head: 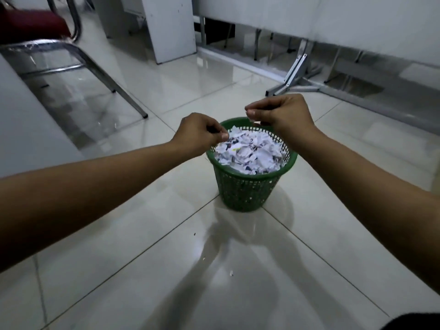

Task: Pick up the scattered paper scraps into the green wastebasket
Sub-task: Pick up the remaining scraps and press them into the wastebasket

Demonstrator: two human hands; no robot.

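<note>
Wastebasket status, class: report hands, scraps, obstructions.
Both hands, left hand and right hand, over green wastebasket, fingers curled. Paper scraps heaped inside. Stray fleck on floor.

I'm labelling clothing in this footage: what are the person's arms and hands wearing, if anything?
Nothing shows on them. The left hand and right hand are bare, with no gloves, rings, watch or bracelets in view, and both forearms are uncovered up to the picture's edges, so no sleeves appear.
</note>
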